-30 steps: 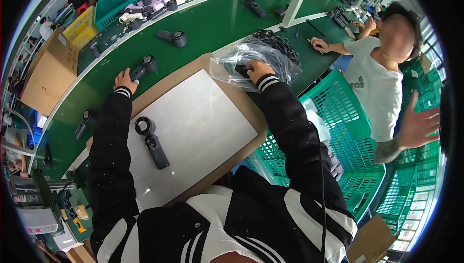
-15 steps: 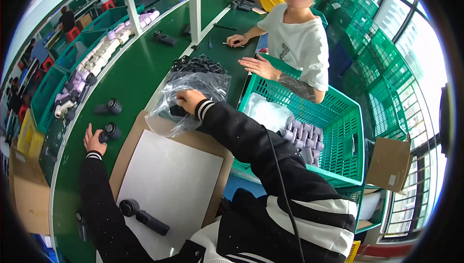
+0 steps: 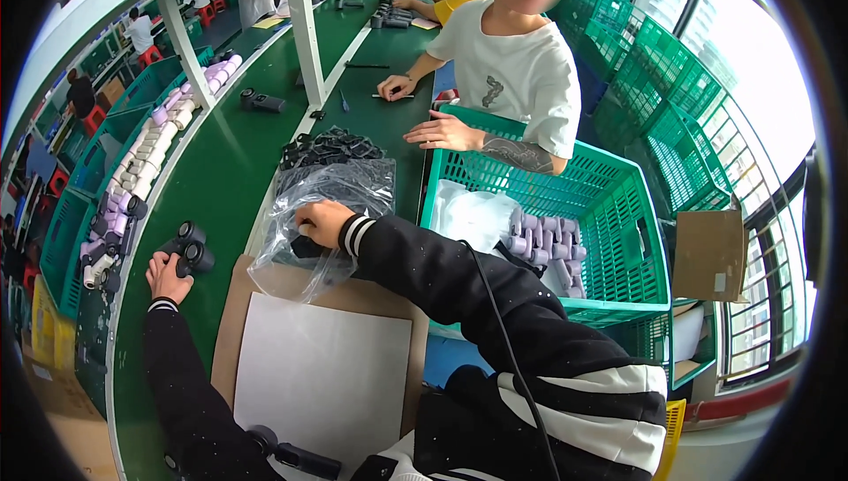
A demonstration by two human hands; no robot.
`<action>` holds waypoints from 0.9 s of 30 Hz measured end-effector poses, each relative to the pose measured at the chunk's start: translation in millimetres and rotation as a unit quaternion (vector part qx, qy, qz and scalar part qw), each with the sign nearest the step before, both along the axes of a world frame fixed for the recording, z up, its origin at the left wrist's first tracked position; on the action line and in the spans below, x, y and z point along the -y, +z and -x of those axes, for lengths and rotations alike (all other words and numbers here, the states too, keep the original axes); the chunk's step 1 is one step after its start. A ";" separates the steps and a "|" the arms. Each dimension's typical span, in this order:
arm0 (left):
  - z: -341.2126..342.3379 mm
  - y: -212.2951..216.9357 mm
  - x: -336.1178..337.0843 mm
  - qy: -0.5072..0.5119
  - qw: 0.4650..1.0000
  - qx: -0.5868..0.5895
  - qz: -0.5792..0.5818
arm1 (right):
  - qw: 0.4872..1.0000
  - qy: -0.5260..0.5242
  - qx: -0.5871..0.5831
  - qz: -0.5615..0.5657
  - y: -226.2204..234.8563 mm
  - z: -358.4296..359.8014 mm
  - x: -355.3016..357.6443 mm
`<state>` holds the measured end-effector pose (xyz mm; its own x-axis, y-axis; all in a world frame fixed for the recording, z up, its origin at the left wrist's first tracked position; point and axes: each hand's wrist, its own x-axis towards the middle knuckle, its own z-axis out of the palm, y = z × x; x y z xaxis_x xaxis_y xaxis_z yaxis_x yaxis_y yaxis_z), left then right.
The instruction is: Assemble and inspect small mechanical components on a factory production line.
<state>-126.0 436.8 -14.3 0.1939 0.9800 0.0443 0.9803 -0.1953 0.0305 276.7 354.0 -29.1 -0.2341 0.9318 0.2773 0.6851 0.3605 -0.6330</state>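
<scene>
On the green belt at left, my left hand is closed around the handle side of a black handheld fan with a round head. A second black handheld fan lies right against it on the far side. My right hand reaches into a clear plastic bag, its fingers curled down by a dark item; what they grip is hidden. Beyond the bag sits a heap of small black parts. Partly behind my left sleeve, another black fan rests on a white sheet over brown cardboard.
At right stands a green crate with lilac fans and white plastic. A co-worker's arm rests over its far rim. White posts rise along the belt. Lilac and cream fans line the far-left ledge. A black cord crosses my right sleeve.
The view has shifted. My left hand has closed on the nearer fan and brought it against the other one. My right hand stays in the bag, fingers still curled.
</scene>
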 end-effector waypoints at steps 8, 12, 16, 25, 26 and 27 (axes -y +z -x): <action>-17.0 1.7 -27.8 -0.060 0.998 0.005 -0.010 | 1.000 0.013 -0.003 -0.020 -19.3 0.4 -15.7; -10.6 -20.5 -51.1 -0.090 0.994 -0.019 -0.058 | 0.999 0.045 0.001 -0.031 -40.4 -0.3 -30.5; -30.9 -20.3 -70.2 -0.146 0.988 -0.002 -0.045 | 0.996 0.032 -0.037 0.078 -5.5 -14.2 -8.0; -71.5 -29.0 -38.5 0.067 0.994 0.081 -0.022 | 0.993 0.088 0.023 0.081 -0.6 -8.7 -9.0; -76.3 -28.5 -32.6 0.089 0.993 0.070 -0.029 | 0.992 0.082 -0.004 0.092 -9.4 -16.7 -15.8; -81.2 -29.1 -25.7 0.103 0.990 0.084 -0.050 | 0.993 0.067 0.021 0.097 -6.2 -20.3 -14.2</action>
